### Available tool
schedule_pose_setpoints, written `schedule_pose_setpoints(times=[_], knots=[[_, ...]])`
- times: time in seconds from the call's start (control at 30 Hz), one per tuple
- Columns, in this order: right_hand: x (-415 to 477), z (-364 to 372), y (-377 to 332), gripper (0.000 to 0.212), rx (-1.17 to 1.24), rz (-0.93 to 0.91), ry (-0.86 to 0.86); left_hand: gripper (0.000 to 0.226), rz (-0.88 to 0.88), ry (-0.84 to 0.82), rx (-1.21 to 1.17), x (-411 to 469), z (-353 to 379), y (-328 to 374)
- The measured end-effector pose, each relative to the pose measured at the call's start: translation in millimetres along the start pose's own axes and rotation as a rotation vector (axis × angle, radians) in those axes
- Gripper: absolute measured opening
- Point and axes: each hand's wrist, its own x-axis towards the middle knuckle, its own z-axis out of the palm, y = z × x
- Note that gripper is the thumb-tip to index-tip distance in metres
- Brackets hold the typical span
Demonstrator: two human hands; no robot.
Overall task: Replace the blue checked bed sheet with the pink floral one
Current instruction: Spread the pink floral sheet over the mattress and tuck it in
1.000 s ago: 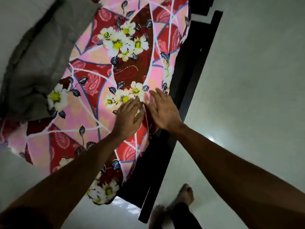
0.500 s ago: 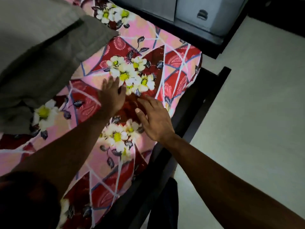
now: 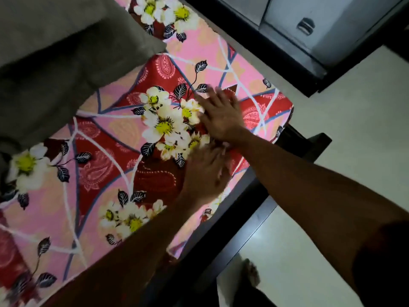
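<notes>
2 bare hands lie flat on the pink floral bed sheet, which covers the mattress top from the left edge of the view to its far right corner, red paisley panels and white flowers facing up. At far left, a bulky grey blanket (folded or bunched, hard to tell which) rests on the upper part of the sheet. Near the middle, the left hand presses palm down on the sheet close to the mattress's near edge, its fingers straight and pointing up and to the right; motion blur hides how far they are spread. Just above it, almost touching, the right hand lies palm down with its fingers straight and slightly fanned beside a cluster of white flowers, the forearm reaching in from the right. Along the sheet's edge runs the dark bed frame. A bare foot stands on the pale floor just beside the frame. At top right is a grey metal cabinet with a recessed handle.
</notes>
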Motion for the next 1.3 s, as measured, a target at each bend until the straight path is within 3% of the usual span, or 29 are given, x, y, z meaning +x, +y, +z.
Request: schedule_pose_setpoints(times=[0.1,0.27,0.37,0.47,0.57,0.67,0.77,0.83,0.97,1.13,1.2,1.3], knots=[[-28,5,52,0.067,-0.003,0.177,0.137,0.032,-0.086,0.051,0.014,32,-8,-26],[-67,7,84,0.074,0.111,0.373,0.129,0.060,-0.353,-0.168,0.251,117,13,-63],[-82,12,92,0.077,0.089,0.350,0.199,0.070,-0.490,-0.236,0.282,130,44,-46],[-74,1,103,0.071,0.120,0.291,0.212,0.073,-0.496,-0.232,0.343,121,68,5],[-48,-22,113,0.061,0.195,0.076,0.291,0.073,-0.387,-0.272,0.339,94,85,63],[-7,-38,108,0.056,0.223,-0.231,0.227,0.064,-0.347,-0.287,0.294,70,95,100],[27,-34,106,0.057,0.079,-0.554,0.092,0.055,-0.415,-0.209,0.210,71,98,115],[45,-29,121,0.057,0.008,-0.603,0.072,0.050,-0.509,-0.108,0.189,81,90,113],[39,-28,165,0.064,0.041,-0.360,0.134,0.046,-0.718,0.080,0.183,110,72,80],[-27,-32,212,0.073,0.553,0.019,-0.073,0.064,-0.774,-0.083,0.235,147,77,33],[-39,-41,227,0.064,0.519,0.066,-0.083,0.067,-0.823,-0.110,0.248,164,83,29],[-9,-56,218,0.059,0.405,0.035,0.080,0.074,-0.836,-0.148,0.272,186,98,45]])
